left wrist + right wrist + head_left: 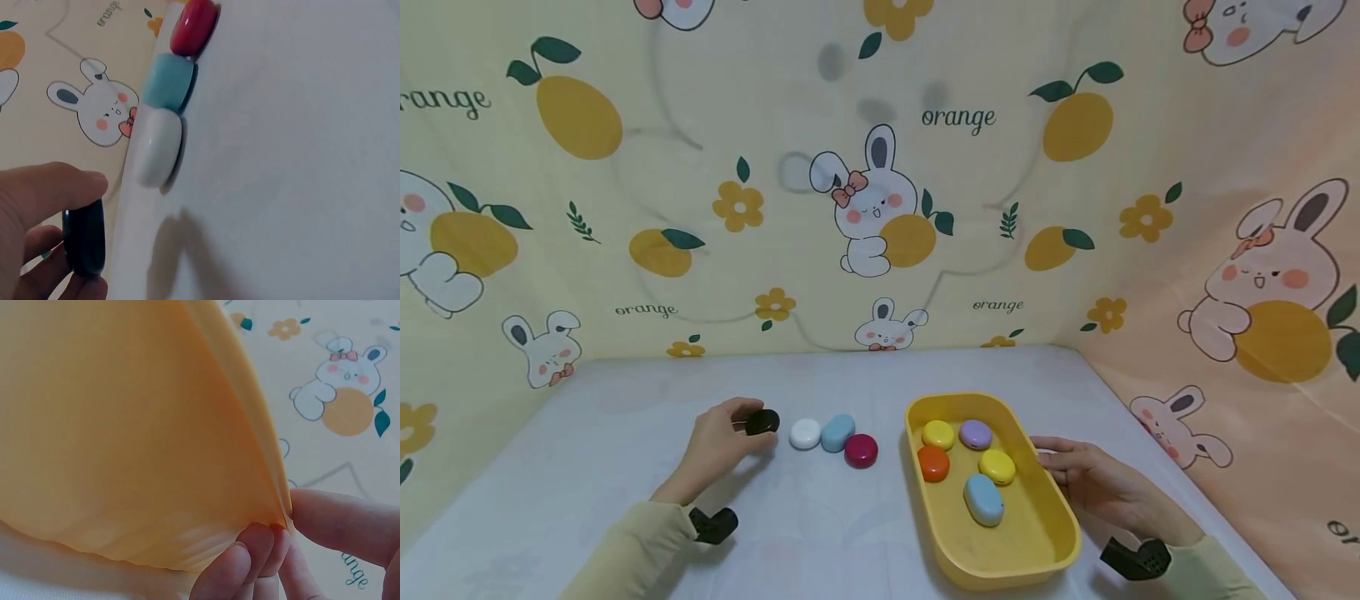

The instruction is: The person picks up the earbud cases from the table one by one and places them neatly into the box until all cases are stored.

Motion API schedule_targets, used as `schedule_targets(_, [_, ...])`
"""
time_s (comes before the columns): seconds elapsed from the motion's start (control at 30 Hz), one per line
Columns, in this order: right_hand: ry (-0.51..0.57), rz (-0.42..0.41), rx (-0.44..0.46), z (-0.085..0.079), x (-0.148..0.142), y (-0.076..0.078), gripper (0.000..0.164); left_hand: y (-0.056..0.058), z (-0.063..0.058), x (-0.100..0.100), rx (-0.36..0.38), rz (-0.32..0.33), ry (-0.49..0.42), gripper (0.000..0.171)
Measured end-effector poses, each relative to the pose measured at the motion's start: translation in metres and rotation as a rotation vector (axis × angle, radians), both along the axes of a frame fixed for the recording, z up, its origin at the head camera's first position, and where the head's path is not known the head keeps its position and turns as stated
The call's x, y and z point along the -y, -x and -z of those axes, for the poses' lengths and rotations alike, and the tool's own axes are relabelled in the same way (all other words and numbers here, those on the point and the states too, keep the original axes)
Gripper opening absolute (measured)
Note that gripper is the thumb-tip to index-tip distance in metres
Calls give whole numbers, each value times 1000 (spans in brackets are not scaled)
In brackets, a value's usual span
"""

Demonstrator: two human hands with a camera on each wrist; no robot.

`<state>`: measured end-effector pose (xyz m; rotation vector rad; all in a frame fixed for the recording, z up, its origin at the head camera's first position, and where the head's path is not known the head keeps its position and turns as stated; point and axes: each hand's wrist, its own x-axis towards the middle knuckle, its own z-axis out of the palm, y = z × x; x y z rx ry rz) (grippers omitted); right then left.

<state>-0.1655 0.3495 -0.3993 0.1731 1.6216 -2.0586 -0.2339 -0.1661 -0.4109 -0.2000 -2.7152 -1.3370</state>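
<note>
My left hand (718,442) pinches a black, smooth pebble-shaped piece (762,422), raised over the white table left of a short row. A white piece (805,434), a light blue piece (838,433) and a dark red piece (861,451) make up that row. On the right, my right hand (1097,479) holds the yellow tray (1007,571) by its right side, fingertips (234,559) against the outer wall. Inside the tray lie two yellow pieces (937,435), a purple one (976,434), an orange one (933,463) and a larger light blue one (983,500).
The table's white cover (820,533) runs back to a cream cloth backdrop (760,267) printed with rabbits and oranges. A peach cloth side wall (1262,433) stands close by the right arm. Black camera mounts (713,526) sit on both wrists.
</note>
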Motion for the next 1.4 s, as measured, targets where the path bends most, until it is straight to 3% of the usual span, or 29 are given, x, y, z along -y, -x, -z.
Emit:
schedule_targets(0.6, [-8, 25, 4, 2, 1, 0, 30, -9, -8, -29, -100, 59, -32, 50])
schedule_targets(0.87, [-27, 33, 5, 2, 2, 0, 36, -15, -14, -45, -111, 95, -56, 48])
schedule_targets(1.1, [-28, 20, 1, 2, 1, 0, 30, -22, -19, -61, -116, 126, -80, 44])
schedule_targets(1.4, [-43, 48, 14, 0, 3, 0, 34, -33, -30, -88, -148, 220, -117, 45])
